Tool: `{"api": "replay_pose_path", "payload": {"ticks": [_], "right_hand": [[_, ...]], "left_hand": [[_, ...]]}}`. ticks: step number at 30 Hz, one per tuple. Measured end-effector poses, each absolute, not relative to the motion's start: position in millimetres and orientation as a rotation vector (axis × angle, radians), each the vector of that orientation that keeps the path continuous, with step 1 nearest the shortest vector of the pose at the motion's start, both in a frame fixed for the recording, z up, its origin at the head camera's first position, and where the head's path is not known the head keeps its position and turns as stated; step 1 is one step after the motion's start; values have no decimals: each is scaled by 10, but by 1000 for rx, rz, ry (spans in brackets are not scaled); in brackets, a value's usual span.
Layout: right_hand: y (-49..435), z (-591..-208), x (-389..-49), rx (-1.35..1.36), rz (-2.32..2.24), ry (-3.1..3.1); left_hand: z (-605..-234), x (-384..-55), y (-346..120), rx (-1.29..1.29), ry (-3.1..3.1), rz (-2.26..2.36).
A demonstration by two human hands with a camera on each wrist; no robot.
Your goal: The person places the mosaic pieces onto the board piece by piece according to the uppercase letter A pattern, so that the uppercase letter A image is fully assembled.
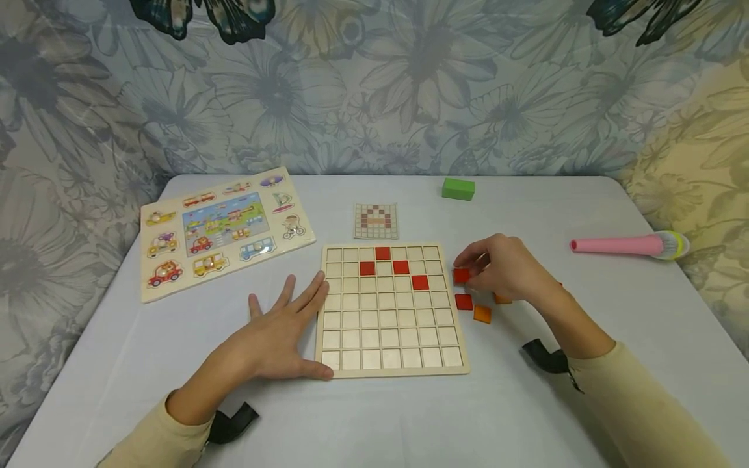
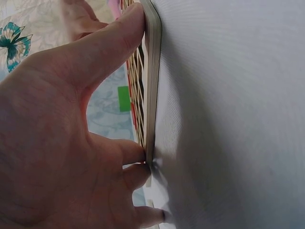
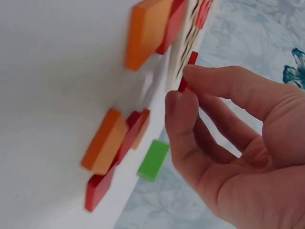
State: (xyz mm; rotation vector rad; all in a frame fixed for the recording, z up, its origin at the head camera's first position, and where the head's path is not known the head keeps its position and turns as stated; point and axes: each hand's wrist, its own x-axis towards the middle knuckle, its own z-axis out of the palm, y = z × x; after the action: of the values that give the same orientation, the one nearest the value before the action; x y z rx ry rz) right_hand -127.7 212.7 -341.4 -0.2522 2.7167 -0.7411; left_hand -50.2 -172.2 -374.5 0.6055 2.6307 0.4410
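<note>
A wooden grid board lies on the white table, with several red tiles set in its upper cells. My left hand is spread flat, its thumb and fingertips touching the board's left edge. Just off the board's right edge, my right hand pinches a red tile between thumb and index finger; the right wrist view shows this tile raised off the table. Below that hand lie another red tile and an orange tile. More red and orange tiles lie near it, partly hidden by the wrist in the head view.
Behind the board lies a small pattern card. A vehicle picture puzzle is at the back left. A green block stands near the back edge, and a pink toy microphone lies at the right. Patterned cloth hangs behind the table.
</note>
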Motion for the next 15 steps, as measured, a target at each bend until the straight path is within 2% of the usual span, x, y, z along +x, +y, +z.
{"api": "replay_pose_path", "payload": {"ticks": [15], "right_hand": [[1647, -3348, -1409, -415, -837, 2678]], "left_hand": [[-3755, -482, -1726, 606, 2648, 443]]}}
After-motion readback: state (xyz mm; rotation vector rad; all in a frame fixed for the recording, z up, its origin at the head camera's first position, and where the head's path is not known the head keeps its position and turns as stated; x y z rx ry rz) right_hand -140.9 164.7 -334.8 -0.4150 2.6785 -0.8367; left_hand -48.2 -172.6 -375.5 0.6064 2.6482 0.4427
